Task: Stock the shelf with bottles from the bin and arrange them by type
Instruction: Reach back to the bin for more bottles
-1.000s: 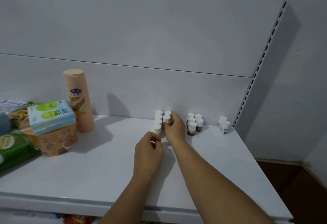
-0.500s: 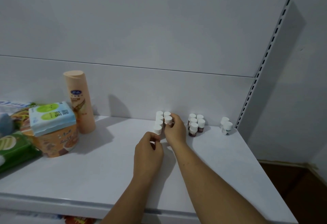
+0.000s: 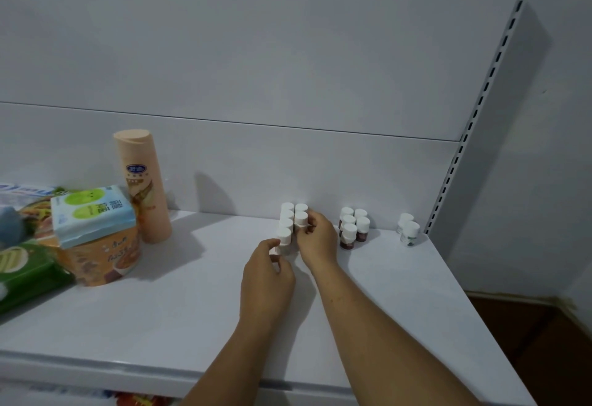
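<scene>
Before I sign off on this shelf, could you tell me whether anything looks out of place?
Nothing stands out. The white bottles, brown bottles and two green-labelled bottles stand upright in separate groups; the right hand and left hand are at the white group.

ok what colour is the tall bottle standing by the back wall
Peach-orange, with a small blue logo; the tall bottle shows best in the head view.

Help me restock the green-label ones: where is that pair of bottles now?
In the head view, the green-label pair stands far right on the shelf, beside the slotted upright, right of the brown bottles.
</scene>
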